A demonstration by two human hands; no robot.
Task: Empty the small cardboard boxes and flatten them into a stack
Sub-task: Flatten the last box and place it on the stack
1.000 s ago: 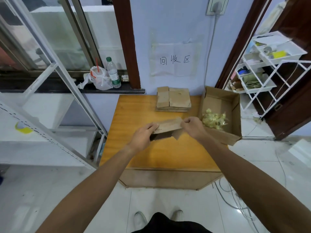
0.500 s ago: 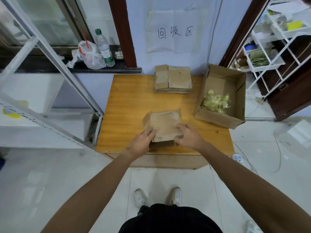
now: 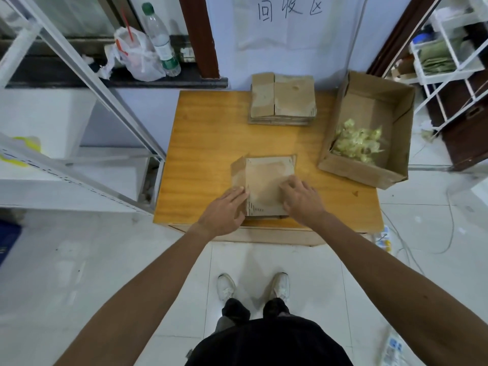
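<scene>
Now we press the flattened box [image 3: 266, 180] with left hand [image 3: 224, 210] and right hand [image 3: 301, 199] flat, stack [image 3: 284, 101] straight ahead.

A white sheet of paper [image 3: 289, 27] taped to the wall [image 3: 340, 54] bears handwritten 回收区; the bottle label [image 3: 165, 52] and the flattened box [image 3: 266, 180]'s printed marks are too small to read.

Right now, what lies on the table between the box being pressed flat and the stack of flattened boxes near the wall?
Nothing: in the head view only bare tabletop separates the pressed box from the stack.
</scene>
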